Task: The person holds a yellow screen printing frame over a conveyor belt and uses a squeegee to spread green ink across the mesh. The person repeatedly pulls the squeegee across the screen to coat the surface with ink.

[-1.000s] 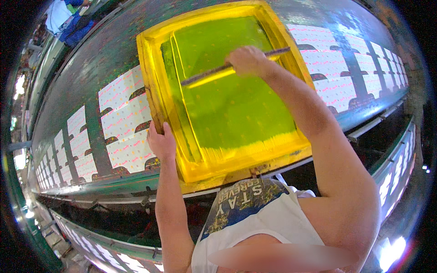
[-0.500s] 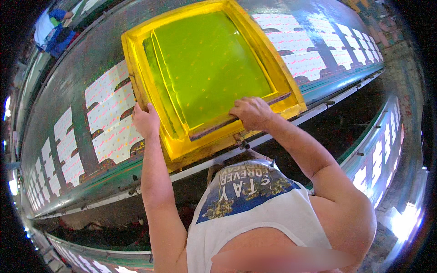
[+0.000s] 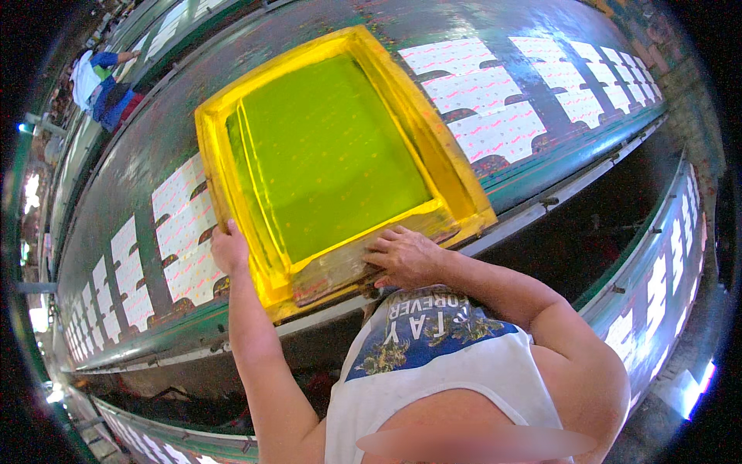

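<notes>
Yellow frame (image 3: 212, 161), left side gripped by left hand (image 3: 230, 249), best braced flat; long blade (image 3: 332, 272), grasped by right hand (image 3: 403, 257) at near end, best kept evenly pressed.

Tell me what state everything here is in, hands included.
Left hand: closed on the frame's left edge.
Right hand: closed on the squeegee.
Squeegee: tilted, at the frame's near end.
Frame: smeared yellow, lying over the table.
Mesh: green, yellow streaks along its left.
Sheets: marked in pink, spread in rows.
Table: shiny in places, partly covered.
Co-worker: upper left, one arm stretched out.
</notes>
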The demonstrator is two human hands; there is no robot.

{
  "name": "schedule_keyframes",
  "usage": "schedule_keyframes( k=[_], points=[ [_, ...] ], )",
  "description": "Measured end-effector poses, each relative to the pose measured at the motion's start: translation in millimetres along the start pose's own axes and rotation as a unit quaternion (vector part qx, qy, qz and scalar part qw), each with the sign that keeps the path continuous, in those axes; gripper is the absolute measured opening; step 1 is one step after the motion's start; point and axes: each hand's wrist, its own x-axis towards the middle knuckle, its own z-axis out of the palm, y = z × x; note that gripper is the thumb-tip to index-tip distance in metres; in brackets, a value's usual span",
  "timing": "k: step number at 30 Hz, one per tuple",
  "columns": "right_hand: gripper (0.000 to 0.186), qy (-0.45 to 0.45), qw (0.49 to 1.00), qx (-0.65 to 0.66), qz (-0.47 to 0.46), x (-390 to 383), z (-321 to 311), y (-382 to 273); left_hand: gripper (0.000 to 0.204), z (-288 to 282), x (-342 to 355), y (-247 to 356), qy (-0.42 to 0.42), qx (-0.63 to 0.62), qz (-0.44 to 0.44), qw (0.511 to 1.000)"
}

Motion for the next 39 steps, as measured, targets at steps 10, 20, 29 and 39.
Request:
schedule_keyframes(
  k=[10,20,29,39],
  points=[
    [0.059,0.290,0.911,-0.071,0.285,-61,-67,157,0.061,1,0,14,0.016,0.090,-0.054,0.994],
    [0.074,0.253,0.870,0.018,0.423,-18,-67,205,0.062,1,11,-5,-0.024,-0.025,-0.040,0.999],
    [0.064,0.286,0.852,0.018,0.437,-2,-71,205,0.053,9,16,-21,-0.013,-0.087,-0.014,0.996],
    [0.058,0.287,0.872,-0.009,0.396,-8,-123,196,0.052,-6,28,-16,-0.039,-0.151,-0.017,0.988]
  ],
)
